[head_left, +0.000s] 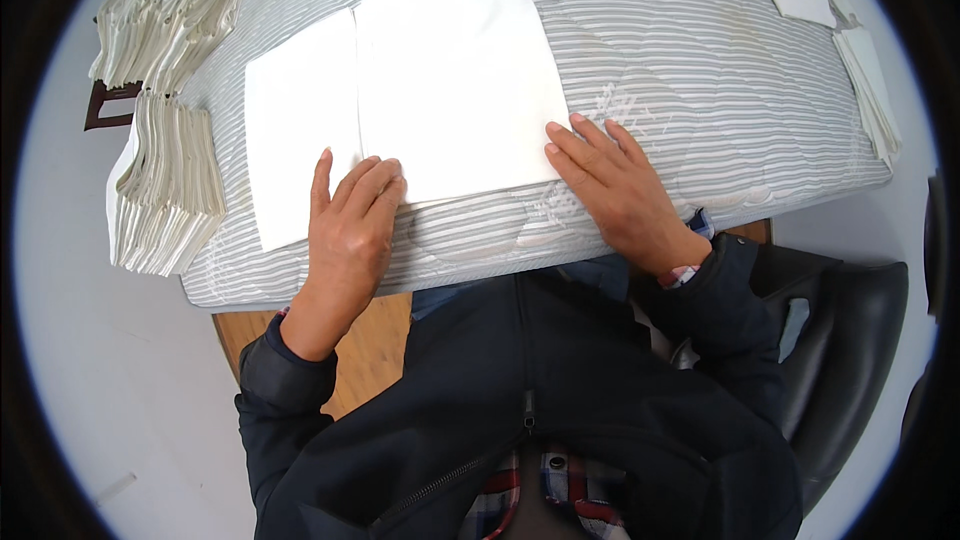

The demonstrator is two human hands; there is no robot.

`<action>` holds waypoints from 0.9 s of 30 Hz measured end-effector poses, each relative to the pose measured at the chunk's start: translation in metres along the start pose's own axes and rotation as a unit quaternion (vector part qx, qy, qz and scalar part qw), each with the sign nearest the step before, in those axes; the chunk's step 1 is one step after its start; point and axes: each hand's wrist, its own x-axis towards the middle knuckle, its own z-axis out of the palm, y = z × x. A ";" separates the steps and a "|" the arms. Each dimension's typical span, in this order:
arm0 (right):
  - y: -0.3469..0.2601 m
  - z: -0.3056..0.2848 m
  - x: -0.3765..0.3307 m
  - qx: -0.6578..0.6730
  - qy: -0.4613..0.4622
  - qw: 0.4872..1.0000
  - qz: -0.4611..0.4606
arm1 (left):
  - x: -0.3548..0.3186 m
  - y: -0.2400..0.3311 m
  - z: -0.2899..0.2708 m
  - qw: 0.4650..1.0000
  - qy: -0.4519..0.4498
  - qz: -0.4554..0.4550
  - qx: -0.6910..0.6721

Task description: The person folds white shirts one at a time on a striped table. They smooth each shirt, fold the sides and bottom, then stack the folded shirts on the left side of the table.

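White cloth (440, 90), partly folded, lies flat on the striped quilted pad (700, 70); the left hand (350, 225) presses its near edge with fingers together and flat, while the right hand (615, 185) rests spread at its near right corner, gripping nothing. It looks light, limp and crease-prone, best pinched at corners or edges. Stacks of folded cloths (165, 190) flank the pad.

I saw a round wooden table (365, 345) under a grey-and-white striped quilted pad (700, 70). A pale, smooth floor (120, 390) lay all around, evenly lit. A black leather chair (850, 340) stood just beside the table, and a dark brown wooden piece (105, 105) showed beyond the pad.
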 end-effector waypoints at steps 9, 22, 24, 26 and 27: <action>-0.001 -0.002 0.001 -0.003 0.017 1.000 -0.019 | 0.112 -0.038 -0.011 0.988 -0.050 -0.008 -0.146; 0.010 -0.003 0.000 0.060 0.041 0.997 -0.020 | 0.293 -0.050 0.080 0.954 -0.148 -0.151 -0.210; 0.012 -0.004 0.000 0.071 0.042 0.996 -0.021 | 0.298 -0.053 0.083 0.938 -0.161 -0.178 -0.251; 0.013 -0.004 -0.001 0.079 0.040 0.996 -0.022 | 0.299 -0.055 0.089 0.929 -0.159 -0.193 -0.273; 0.014 -0.004 -0.001 0.082 0.039 0.996 -0.022 | 0.299 -0.056 0.093 0.929 -0.151 -0.193 -0.276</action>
